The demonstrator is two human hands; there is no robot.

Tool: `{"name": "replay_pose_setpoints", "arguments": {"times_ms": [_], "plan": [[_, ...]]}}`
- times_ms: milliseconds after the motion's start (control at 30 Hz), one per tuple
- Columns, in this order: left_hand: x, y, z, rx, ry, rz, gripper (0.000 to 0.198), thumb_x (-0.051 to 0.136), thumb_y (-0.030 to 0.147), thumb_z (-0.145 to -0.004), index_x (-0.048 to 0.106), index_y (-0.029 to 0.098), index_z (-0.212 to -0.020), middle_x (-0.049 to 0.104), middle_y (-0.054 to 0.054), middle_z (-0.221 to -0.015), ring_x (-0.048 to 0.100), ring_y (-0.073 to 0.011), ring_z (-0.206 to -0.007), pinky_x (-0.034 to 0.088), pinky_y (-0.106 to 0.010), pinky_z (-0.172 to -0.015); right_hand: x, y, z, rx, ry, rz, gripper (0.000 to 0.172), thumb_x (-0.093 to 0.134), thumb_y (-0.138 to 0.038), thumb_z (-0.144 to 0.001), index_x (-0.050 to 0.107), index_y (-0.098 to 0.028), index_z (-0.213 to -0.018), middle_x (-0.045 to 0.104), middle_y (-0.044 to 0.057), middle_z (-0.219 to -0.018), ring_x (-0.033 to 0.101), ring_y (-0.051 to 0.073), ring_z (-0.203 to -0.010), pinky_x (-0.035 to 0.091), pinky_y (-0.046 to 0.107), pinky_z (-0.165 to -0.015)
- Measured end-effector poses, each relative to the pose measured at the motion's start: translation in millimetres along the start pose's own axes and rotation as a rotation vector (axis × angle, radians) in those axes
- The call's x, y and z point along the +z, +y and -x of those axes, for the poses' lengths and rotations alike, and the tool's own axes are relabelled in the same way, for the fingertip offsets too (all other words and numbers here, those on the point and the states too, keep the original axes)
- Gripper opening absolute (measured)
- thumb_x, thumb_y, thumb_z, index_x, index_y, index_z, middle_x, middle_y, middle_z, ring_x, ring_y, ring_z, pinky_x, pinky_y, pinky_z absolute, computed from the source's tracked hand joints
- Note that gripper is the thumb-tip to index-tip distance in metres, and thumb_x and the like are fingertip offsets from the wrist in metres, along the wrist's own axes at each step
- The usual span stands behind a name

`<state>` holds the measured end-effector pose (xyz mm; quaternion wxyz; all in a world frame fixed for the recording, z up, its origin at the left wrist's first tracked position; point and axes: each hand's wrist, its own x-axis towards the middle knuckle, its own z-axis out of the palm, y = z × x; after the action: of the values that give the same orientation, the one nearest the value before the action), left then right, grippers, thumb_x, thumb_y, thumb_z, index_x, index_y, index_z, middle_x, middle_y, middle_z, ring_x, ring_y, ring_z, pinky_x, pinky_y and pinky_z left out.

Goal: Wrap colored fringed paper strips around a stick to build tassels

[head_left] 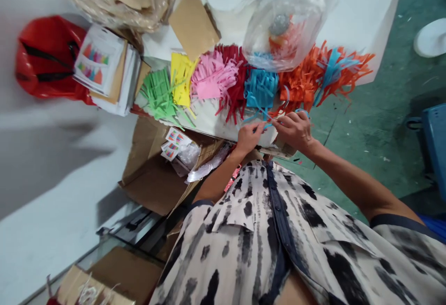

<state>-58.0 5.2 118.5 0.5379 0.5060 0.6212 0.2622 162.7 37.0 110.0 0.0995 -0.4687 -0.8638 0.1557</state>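
Note:
At the table's near edge, my left hand (248,138) and my right hand (293,128) come close together, both pinched on a thin blue paper strip (267,124). Just beyond them lies a pile of blue fringed paper (261,87). Orange fringed paper (301,82) spreads beyond my right hand, with blue strips lying across its right part. Dark red fringe (236,96), pink fringe (212,75), yellow fringe (181,80) and green fringe (158,92) sit in a row to the left. My fingers hide part of the strip.
A clear plastic bag (287,26) with a silvery ball and orange fringe rests behind the row. Printed cards (95,59) are stacked at the left beside a red bag (49,59). Below the table edge stands an open cardboard box (149,175). Brown card (194,22) lies behind.

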Motion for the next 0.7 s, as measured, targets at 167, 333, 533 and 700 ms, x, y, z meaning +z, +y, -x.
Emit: {"name": "replay_pose_setpoints", "arguments": {"times_ms": [167, 333, 533, 700], "plan": [[-30.1, 27.1, -10.4, -0.322, -0.286, 0.628, 0.048, 0.096, 0.062, -0.080, 0.085, 0.016, -0.086, 0.082, -0.007, -0.088, 0.072, -0.0158, -0.076, 0.054, -0.027, -0.073, -32.6, -7.7, -20.1, 0.003, 0.073, -0.050, 0.039, 0.045, -0.037, -0.116, 0.084, -0.036, -0.120, 0.083, 0.007, -0.111, 0.065, 0.027, -0.099, 0.040, 0.047, -0.090], [-49.8, 44.3, -18.1, -0.386, -0.264, 0.764, 0.052, 0.110, 0.051, -0.061, 0.081, 0.015, -0.084, 0.076, -0.002, -0.075, 0.069, -0.0120, -0.069, 0.051, -0.025, -0.069, -45.5, -17.9, -43.0, -0.082, 0.115, -0.047, 0.036, 0.050, -0.034, -0.116, 0.086, -0.032, -0.120, 0.084, 0.007, -0.104, 0.071, 0.023, -0.093, 0.045, 0.041, -0.088], [-57.5, 49.5, -23.8, -0.242, -0.145, 0.665, 0.059, 0.106, 0.064, -0.059, 0.085, 0.017, -0.089, 0.081, -0.002, -0.082, 0.069, -0.0134, -0.074, 0.051, -0.027, -0.073, -52.7, -35.8, -70.0, 0.120, 0.246, -0.353, 0.030, 0.063, -0.040, -0.109, 0.091, -0.027, -0.107, 0.084, 0.008, -0.098, 0.074, 0.021, -0.085, 0.052, 0.037, -0.081], [-66.6, 57.5, -39.2, 0.007, -0.050, 0.637, 0.048, 0.106, 0.060, -0.062, 0.086, 0.020, -0.079, 0.084, -0.003, -0.102, 0.074, -0.0169, -0.097, 0.055, -0.029, -0.093, -64.5, -46.2, -97.5, 0.371, 0.206, -0.881, 0.028, 0.083, -0.049, -0.091, 0.092, -0.023, -0.091, 0.077, 0.006, -0.084, 0.067, 0.019, -0.075, 0.051, 0.033, -0.068]]}}
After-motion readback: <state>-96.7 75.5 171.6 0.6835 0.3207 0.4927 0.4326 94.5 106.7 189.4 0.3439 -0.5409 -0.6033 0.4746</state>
